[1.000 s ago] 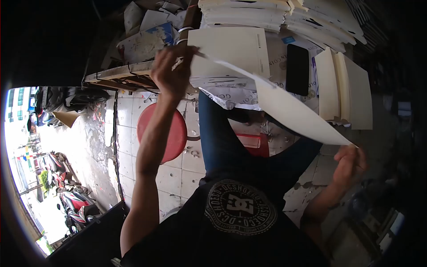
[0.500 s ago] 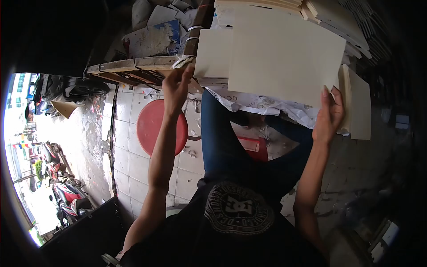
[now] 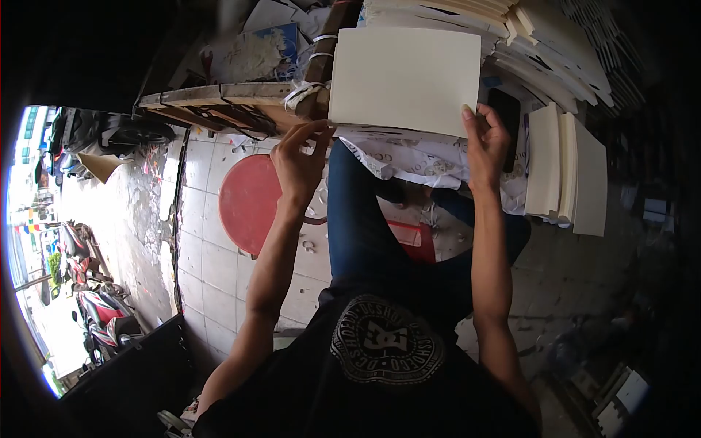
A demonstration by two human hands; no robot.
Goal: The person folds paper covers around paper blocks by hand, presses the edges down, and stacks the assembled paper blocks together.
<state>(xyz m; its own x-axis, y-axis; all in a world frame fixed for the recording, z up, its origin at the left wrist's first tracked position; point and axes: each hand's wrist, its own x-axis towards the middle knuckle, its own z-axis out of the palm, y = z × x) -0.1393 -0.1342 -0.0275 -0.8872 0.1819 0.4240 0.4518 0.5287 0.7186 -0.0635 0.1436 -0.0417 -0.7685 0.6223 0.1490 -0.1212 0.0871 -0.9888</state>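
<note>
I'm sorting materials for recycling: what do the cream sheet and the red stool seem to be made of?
Sheet: probably matte paper or card, judging by its plain, unshiny face and crisp edges. Stool: likely smooth, dull plastic, from its evenly coloured round seat.

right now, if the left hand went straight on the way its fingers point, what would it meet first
Most likely the cream sheet, at its near left corner: the left hand has its fingertips right at it, though exact height is unclear.

Phone (image 3: 514,123) partly behind right hand (image 3: 488,150); shirt (image 3: 350,409) cut by bottom edge
</note>
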